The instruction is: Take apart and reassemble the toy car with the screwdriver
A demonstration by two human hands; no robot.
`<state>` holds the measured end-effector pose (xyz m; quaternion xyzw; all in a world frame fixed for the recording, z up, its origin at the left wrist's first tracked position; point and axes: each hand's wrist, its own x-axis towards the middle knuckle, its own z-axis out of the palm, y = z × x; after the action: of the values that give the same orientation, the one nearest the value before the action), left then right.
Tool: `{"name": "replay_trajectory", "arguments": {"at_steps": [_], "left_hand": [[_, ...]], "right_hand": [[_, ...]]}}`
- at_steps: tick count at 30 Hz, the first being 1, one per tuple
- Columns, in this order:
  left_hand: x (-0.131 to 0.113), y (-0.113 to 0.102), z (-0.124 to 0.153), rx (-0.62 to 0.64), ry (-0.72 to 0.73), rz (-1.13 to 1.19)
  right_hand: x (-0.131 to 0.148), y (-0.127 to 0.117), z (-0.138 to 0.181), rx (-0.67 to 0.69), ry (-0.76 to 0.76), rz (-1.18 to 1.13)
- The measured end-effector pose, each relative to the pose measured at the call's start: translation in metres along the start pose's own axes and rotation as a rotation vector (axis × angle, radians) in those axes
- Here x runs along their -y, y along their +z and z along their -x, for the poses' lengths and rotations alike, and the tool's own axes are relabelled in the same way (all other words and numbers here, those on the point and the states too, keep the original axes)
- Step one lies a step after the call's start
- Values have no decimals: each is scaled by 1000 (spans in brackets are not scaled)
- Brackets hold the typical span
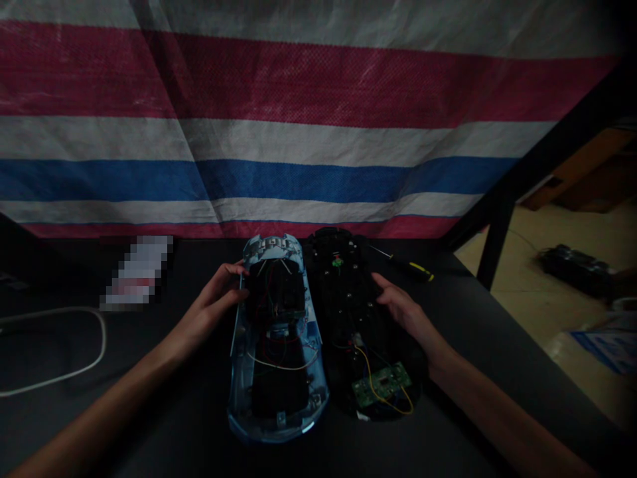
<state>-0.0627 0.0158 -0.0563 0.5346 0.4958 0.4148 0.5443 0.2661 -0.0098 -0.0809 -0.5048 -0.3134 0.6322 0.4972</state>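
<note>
A light blue toy car body shell (pixel 276 405) lies upside down on the dark table, wires and dark parts showing inside it. Right beside it lies the black chassis (pixel 343 292) with a green circuit board (pixel 382 384) and yellow wires near its front end. My left hand (pixel 219 295) grips the left edge of the blue shell near its far end, fingers curled on the rim. My right hand (pixel 401 307) rests on the right side of the black chassis with its fingers stretched out flat.
A screwdriver with a yellow and black handle (pixel 411 267) lies behind the chassis. A white cable (pixel 97 345) loops at the left, near a blurred white pack (pixel 139 269). A striped tarp (pixel 298 133) hangs behind. The table edge (pixel 522 325) runs along the right, floor beyond.
</note>
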Motion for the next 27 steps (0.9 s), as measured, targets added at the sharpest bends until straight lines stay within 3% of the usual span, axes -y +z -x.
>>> {"name": "replay_trajectory", "arguments": {"at_steps": [12, 18, 23, 27], "left_hand": [[0, 1, 0, 14, 8, 18], [0, 0, 0, 15, -33, 9], [3, -2, -1, 30, -21, 2], [8, -8, -3, 89, -8, -32]], "right_hand": [[-2, 0, -2, -24, -1, 3], [-6, -4, -4, -97, 4, 1], [-4, -4, -3, 24, 12, -29], [-3, -4, -5, 19, 15, -12]]}}
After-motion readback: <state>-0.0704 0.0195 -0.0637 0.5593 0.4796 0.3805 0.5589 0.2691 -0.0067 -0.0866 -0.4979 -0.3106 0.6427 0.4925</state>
